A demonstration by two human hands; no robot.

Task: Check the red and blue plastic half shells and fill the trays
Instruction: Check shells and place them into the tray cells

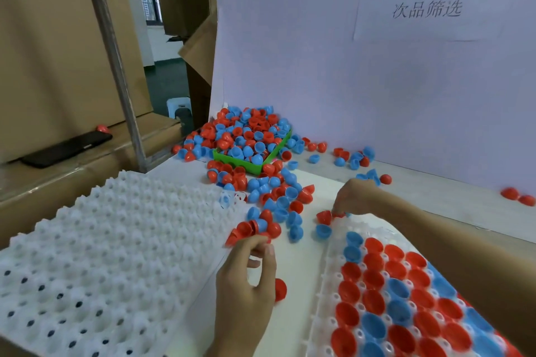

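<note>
1. Now, your left hand (246,275) has its fingertips curled toward the red shells (246,230) at the near edge of the loose heap; the grip looks to be closing on one, but blur hides whether it is pinched yet. Take one shell only, by the rim, so the open side can be turned up to your eye.
2. Your right hand (352,197) reaches to the far end of the filled tray (327,284), fingers bent down and pinching something small and red at the tray's edge. I cannot tell whether the shell is seated or not yet released. Press it in until it sits level with its neighbours before letting go.
3. Check each shell for cracks or a bent rim before it goes near a socket; a bad one is probably harder to spot once seated.
4. The right tray already holds rows of red and blue shells, open side up; only its far end looks unfilled. Finish that end first.
5. The empty tray (95,255) lies to your left on the worktop (293,313), beside the heap.
6. The rest of the supply is in and around the green box (246,164) by the back board (333,66), with strays scattered along it.
</note>
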